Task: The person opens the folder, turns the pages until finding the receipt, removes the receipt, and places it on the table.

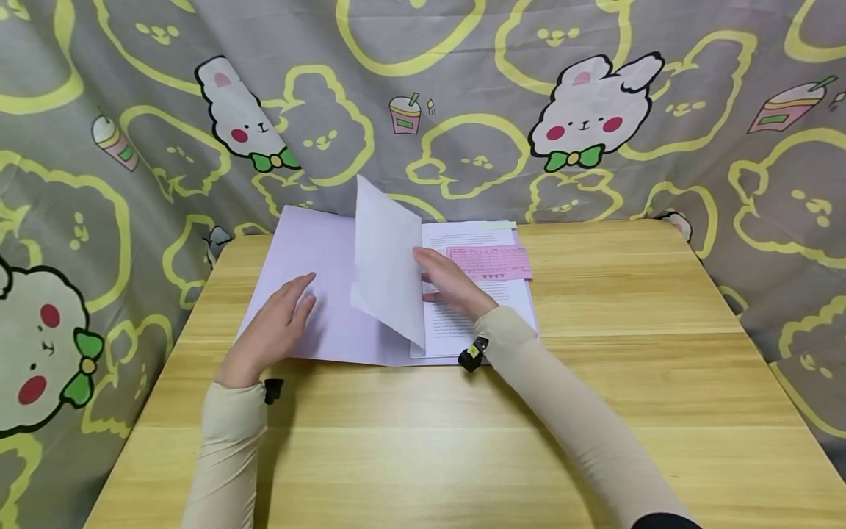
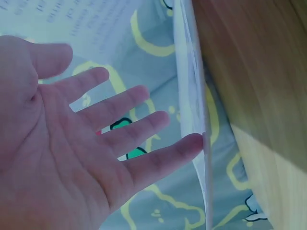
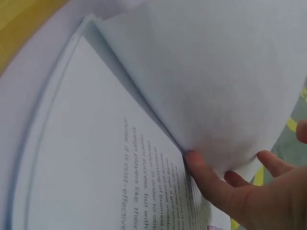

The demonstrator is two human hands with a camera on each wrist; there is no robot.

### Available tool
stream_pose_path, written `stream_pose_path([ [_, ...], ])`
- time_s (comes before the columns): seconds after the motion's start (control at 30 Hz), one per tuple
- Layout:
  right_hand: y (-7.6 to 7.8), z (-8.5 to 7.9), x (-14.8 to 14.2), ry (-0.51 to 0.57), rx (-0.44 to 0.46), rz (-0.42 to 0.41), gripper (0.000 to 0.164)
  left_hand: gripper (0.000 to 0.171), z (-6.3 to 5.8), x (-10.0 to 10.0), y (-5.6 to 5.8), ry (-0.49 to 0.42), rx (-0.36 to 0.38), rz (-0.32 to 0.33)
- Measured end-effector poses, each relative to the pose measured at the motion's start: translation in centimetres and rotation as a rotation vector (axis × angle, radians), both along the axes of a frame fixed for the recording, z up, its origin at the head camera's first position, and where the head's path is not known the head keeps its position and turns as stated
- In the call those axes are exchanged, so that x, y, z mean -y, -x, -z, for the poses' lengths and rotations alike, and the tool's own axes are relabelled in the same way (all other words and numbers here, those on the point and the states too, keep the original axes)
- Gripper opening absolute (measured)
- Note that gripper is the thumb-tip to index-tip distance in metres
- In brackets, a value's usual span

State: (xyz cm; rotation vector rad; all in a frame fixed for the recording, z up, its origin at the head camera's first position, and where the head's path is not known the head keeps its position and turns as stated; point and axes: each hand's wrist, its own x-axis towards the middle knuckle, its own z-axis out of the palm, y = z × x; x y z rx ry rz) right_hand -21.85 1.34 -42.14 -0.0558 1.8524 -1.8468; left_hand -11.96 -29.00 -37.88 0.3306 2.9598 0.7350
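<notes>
An open purple folder lies on the table, holding a stack of printed pages. One white sheet stands raised from the stack, leaning left. My right hand touches this sheet close to its fold; in the right wrist view the fingers rest on its blank back. My left hand is over the folder's left cover with fingers spread and holds nothing. In the left wrist view, the little finger of that hand meets or overlaps the cover's edge.
A pink printed slip lies across the right pages and juts past their edge. A pale green tab shows at the top. The wooden table reaches back to a patterned grey curtain.
</notes>
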Motion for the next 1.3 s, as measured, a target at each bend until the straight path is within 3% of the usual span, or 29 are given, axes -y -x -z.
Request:
stream_pose_path([
  [0.27, -0.8, 0.2, 0.4, -0.136, -0.052, -0.03, 0.053, 0.06, -0.2, 0.0, 0.0, -0.022, 0.009, -0.023],
  [0.63, -1.7, 0.3, 0.9, -0.36, -0.238, -0.125, 0.052, 0.064, -0.7, -0.1, -0.4, -0.035, -0.041, -0.053],
  [0.87, -2.2, 0.5, 1.1, -0.474, -0.294, -0.157, 0.053, 0.076, 0.2, -2.1, -0.2, 0.104, 0.017, -0.041],
  [1.07, -2.3, 0.5, 1.1, -0.485, -0.278, -0.168, 0.052, 0.082, 1.6, -3.8, -0.2, 0.245, 0.079, -0.08],
  [1.3, -2.4, 0.4, 0.7, -0.492, -0.287, -0.205, 0.053, 0.087, 2.6, -4.4, -0.4, 0.345, 0.098, -0.066],
])
